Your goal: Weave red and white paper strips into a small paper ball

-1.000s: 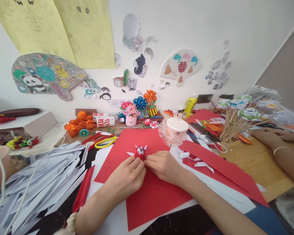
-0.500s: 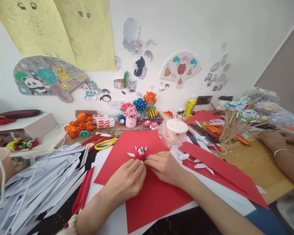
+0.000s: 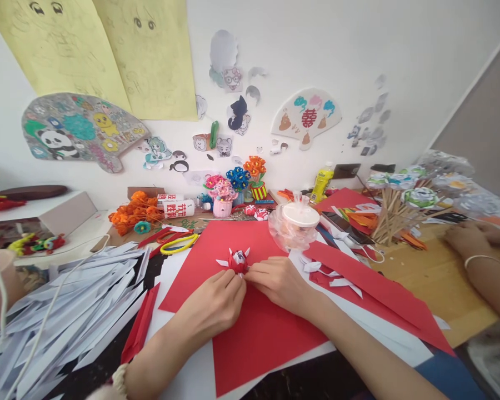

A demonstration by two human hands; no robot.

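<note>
A small folded paper flower [image 3: 238,260], red and white with pointed white tips sticking out, sits over a large red paper sheet [image 3: 258,339]. My left hand [image 3: 217,297] pinches its near side, with the fingers curled together. From the right, my right hand [image 3: 281,282] grips the flower's lower right edge between thumb and fingers. The fingertips of both hands are partly hidden behind knuckles and paper. Right of the hands, folded red and white paper pieces [image 3: 333,278] lie on another red sheet [image 3: 383,289].
Many white paper strips [image 3: 70,305] cover the left side, beside folded red paper [image 3: 140,325]. Yellow-handled scissors [image 3: 179,244] lie behind them. A lidded cup in plastic [image 3: 298,219] stands behind my right hand. Paper flowers on sticks [image 3: 400,205] and another person's hand [image 3: 466,241] are at right.
My hands keep their pinch on the paper flower, with only a very slight shift of the left hand. The other person's hand at right has moved slightly.
</note>
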